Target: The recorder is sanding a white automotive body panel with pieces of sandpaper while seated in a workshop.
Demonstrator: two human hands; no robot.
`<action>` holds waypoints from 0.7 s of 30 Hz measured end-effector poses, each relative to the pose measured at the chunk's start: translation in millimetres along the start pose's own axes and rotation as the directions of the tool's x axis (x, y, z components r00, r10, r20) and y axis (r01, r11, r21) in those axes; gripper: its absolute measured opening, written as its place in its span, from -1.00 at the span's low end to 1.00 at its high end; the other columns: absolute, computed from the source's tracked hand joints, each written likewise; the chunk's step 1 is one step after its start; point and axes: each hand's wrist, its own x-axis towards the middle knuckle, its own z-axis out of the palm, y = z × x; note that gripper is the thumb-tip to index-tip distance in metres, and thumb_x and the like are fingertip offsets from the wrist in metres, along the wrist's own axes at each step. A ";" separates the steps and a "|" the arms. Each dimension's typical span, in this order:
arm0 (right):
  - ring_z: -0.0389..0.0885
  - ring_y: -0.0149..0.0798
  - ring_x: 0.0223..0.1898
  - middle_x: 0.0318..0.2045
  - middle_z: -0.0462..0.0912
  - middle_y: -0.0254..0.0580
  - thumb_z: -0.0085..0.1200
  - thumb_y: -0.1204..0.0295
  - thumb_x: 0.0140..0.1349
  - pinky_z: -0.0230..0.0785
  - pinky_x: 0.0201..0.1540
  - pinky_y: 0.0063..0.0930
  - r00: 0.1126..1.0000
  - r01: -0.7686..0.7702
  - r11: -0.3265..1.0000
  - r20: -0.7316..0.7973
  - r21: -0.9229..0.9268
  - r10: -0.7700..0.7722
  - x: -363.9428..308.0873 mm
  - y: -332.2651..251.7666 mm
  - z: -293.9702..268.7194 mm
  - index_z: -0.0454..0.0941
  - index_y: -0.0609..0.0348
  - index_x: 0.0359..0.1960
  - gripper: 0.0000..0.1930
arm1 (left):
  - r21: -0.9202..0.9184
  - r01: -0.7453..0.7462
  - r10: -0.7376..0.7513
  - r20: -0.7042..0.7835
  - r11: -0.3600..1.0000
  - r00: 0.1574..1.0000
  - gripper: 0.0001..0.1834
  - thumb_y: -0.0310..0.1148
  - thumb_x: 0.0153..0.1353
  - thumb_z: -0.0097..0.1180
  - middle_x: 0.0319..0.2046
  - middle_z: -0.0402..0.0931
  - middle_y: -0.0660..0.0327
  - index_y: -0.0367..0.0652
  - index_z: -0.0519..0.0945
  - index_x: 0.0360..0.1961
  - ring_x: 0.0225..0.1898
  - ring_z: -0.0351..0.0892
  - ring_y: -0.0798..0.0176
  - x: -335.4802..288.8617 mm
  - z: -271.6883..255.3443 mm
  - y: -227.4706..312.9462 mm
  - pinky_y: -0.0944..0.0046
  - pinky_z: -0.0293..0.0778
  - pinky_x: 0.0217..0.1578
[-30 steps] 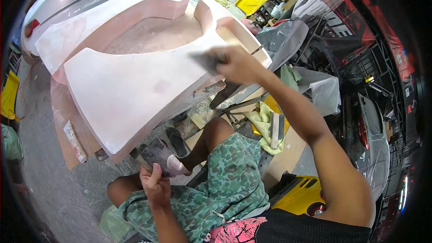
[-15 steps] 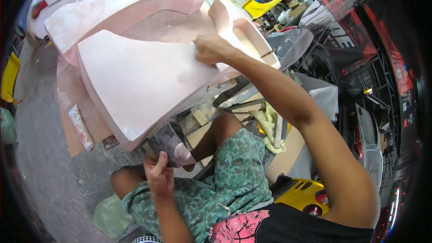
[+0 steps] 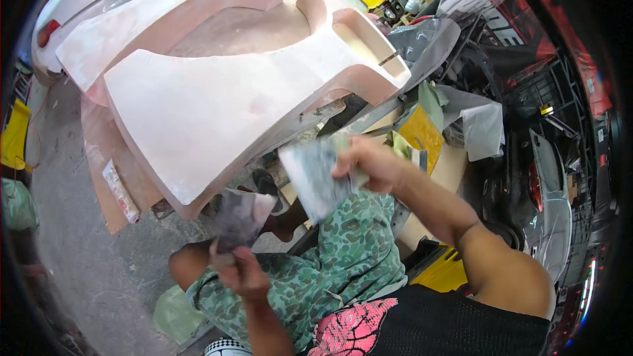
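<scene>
A large white-and-pink moulded car body panel (image 3: 204,102) with a curved, arch-shaped cutout lies in front of me. My left hand (image 3: 244,273) grips the near end of a dark flat plate (image 3: 232,221) with a patch of pale pink paste (image 3: 263,206) on its right side. In the fingers of my right hand (image 3: 370,163) is a thin, grey-white flat sheet (image 3: 311,178), like a wide spreader, blurred by motion. It is held over my right knee, apart from the panel. Both hands are closed.
Brown paper (image 3: 99,188) under the panel bears a white-and-red tube (image 3: 120,191). A pale car (image 3: 109,0) stands far left. Clear plastic sheeting (image 3: 481,128) and a yellow part (image 3: 422,135) lie to the right. A green bag (image 3: 177,313) rests by my left leg.
My right hand has left the panel's surface and come down toward me, bringing the flat sheet into view. My left hand with the plate has dropped slightly; a faint pinkish patch shows on the panel.
</scene>
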 end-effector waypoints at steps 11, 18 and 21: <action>0.74 -0.19 -0.15 -0.13 0.72 -0.09 -0.02 0.58 0.01 0.61 -0.01 -0.30 0.916 -0.386 0.702 0.337 0.599 0.216 -10.3 84.6 -30.5 0.56 0.30 -0.05 -0.61 | 0.009 -0.642 0.421 0.748 0.766 0.513 -0.62 -0.49 0.22 0.19 0.21 0.43 -0.25 -0.32 0.50 0.07 0.29 0.36 -0.40 12.1 77.2 33.9 -0.21 0.35 0.26; 0.73 -0.16 -0.25 -0.16 0.69 -0.08 0.02 0.54 -0.06 0.62 -0.19 -0.30 0.989 0.061 0.922 0.099 0.382 -0.107 27.0 -4.8 -71.3 0.51 0.29 0.03 -0.50 | 0.257 -0.641 0.285 0.734 0.723 0.616 -0.54 -0.56 0.32 -0.06 0.27 0.38 -0.23 -0.32 0.45 0.26 0.31 0.37 -0.29 16.7 69.8 3.6 -0.09 0.32 0.30; 0.63 -0.30 -0.47 -0.39 0.63 -0.27 0.11 0.46 -0.03 0.44 -0.51 -0.46 0.947 0.317 0.948 0.055 -0.006 -0.317 72.0 -82.8 -97.4 0.56 0.18 -0.16 -0.68 | 0.408 -0.338 0.073 0.543 0.848 0.837 -0.61 -0.47 0.44 -0.10 0.17 0.53 -0.10 -0.23 0.51 0.25 0.19 0.56 -0.01 14.5 47.1 -16.7 0.14 0.42 0.19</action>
